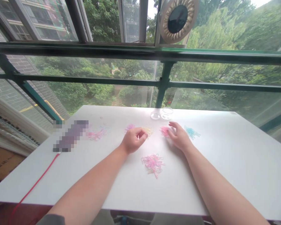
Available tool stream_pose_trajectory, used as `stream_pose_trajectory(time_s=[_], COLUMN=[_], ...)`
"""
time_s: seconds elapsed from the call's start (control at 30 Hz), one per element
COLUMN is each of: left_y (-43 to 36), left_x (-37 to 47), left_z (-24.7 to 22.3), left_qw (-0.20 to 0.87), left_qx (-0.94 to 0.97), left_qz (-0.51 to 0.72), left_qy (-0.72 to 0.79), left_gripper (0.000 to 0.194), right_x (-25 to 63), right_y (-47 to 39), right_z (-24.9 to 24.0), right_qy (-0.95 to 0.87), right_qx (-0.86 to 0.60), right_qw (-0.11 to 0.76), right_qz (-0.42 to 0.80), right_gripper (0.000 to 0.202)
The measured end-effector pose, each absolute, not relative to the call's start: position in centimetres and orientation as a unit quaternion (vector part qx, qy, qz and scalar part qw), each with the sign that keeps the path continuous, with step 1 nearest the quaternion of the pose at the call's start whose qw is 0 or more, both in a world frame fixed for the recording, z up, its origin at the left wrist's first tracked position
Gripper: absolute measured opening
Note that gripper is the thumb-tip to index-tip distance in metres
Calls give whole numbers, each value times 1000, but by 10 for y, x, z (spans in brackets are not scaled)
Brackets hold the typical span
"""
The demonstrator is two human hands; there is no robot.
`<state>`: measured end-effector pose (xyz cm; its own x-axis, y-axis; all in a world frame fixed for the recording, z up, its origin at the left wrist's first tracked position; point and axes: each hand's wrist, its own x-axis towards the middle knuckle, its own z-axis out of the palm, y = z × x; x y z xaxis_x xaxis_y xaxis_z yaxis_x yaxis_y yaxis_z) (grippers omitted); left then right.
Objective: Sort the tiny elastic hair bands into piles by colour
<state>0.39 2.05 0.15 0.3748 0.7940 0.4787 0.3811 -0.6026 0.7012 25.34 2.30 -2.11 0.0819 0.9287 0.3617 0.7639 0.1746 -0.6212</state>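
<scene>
My left hand [135,140] is curled, thumb and fingers together, beside a small yellow pile [149,132]; whatever it may hold is hidden. My right hand [179,136] has its fingers apart at the edge of a bright pink pile [164,131]. The piles are made of thin, small coloured loops, too small to tell whether rubber bands or clips. A purple pile [130,127] lies just behind my left hand, and a turquoise pile [192,132] sits right of my right hand. Nearer me, between my forearms, is a larger mixed pink pile [153,163].
Two clear round dishes [155,116] [167,113] stand at the back of the white table [236,162]. Another mixed pile [96,133] lies at left, beside a blurred-out dark object [70,136] with a red cable [37,181]. A round fan [178,19] is above the green railing [96,51].
</scene>
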Motion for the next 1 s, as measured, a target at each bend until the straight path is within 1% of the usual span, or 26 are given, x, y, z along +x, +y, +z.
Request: stream_pose_trajectory(time_s=[0.13, 0.2, 0.27, 0.33, 0.43, 0.5, 0.57, 0.63, 0.7, 0.77, 1.0], left_y=[23, 22, 21, 20, 17, 15, 13, 12, 11, 10, 8], left_x=[3, 4, 4, 5, 6, 6, 7, 7, 8, 9, 11], left_z=[2, 2, 3, 4, 7, 9, 10, 10, 11, 12, 11], left_qw=[264, 272, 274, 273, 270, 271, 274, 277, 281, 286, 310], left_qx=[818, 833, 847, 861, 875, 882, 886, 888, 889, 891, 893], left_qz=[362, 328, 296, 269, 239, 220, 202, 189, 182, 177, 164], left_qy=[360, 352, 346, 335, 323, 318, 315, 314, 313, 305, 282], left_gripper=[19, 19, 19, 19, 18, 18, 18, 18, 18, 18, 23], right_x=[261, 261, 259, 255, 248, 243, 239, 236, 233, 231, 228], right_y=[21, 15, 5, -5, -18, -22, -25, -26, -26, -27, -28], right_z=[-15, -6, 6, 18, 29, 31, 30, 29, 28, 27, 23], right_qy=[-628, -620, -640, -696, -772, -790, -798, -804, -808, -811, -812], right_qx=[-628, -634, -645, -628, -553, -523, -506, -495, -492, -491, -497], right_qw=[451, 455, 408, 311, 171, 112, 74, 53, 46, 46, 69], right_qz=[89, 79, 92, 156, 262, 299, 319, 325, 320, 314, 299], right_gripper=[35, 28, 20, 20, 16, 15, 17, 17, 12, 8, 8])
